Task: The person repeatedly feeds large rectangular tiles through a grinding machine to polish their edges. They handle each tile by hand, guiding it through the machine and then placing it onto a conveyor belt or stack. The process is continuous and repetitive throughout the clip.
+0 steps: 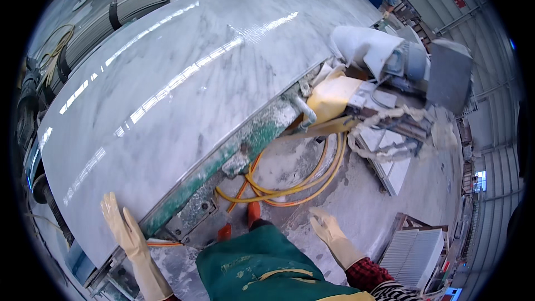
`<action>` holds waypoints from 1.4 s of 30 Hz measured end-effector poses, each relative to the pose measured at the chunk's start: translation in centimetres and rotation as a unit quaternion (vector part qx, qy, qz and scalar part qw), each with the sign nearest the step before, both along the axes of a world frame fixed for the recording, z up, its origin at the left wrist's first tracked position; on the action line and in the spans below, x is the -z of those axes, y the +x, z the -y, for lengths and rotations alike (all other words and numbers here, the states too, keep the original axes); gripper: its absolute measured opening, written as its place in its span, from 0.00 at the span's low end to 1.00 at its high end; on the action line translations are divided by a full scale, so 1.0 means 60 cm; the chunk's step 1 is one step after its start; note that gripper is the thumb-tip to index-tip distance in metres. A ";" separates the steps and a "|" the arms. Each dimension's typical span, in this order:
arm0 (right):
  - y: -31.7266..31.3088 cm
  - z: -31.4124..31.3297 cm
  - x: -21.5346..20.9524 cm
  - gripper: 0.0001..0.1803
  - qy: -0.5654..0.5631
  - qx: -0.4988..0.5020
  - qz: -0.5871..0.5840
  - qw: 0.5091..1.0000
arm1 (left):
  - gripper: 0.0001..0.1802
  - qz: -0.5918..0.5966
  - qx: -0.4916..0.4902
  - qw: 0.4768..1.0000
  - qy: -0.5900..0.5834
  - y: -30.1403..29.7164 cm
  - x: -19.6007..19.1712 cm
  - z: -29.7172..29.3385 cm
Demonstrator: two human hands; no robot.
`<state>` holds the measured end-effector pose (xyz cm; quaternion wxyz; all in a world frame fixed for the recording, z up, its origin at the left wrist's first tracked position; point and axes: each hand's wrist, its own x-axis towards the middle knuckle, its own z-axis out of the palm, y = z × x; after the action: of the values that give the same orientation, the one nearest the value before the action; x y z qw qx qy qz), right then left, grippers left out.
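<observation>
Pale slab (223,106), underside hidden

Grey-streaked white slab (203,100), green apron (256,259)

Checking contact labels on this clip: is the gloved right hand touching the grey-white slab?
Apart. The head view shows a plain gap: floor and yellow hose appear between the right hand and the slab.

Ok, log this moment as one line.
Left hand: gloved, open on marbled slab near its edge | Right hand: gloved, empty, above floor | Yellow hose: looped on floor
</observation>
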<state>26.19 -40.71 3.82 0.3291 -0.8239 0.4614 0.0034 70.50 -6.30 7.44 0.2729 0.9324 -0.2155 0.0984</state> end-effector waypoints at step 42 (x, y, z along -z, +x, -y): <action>0.679 0.266 -0.036 0.45 -0.214 -0.199 0.013 0.956 | 0.23 0.014 -0.125 0.987 0.105 0.027 0.072 0.064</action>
<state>66.96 -56.65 5.97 0.1437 -0.9502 0.2733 -0.0409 72.12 -10.14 3.12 0.1561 0.9739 -0.1106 0.1219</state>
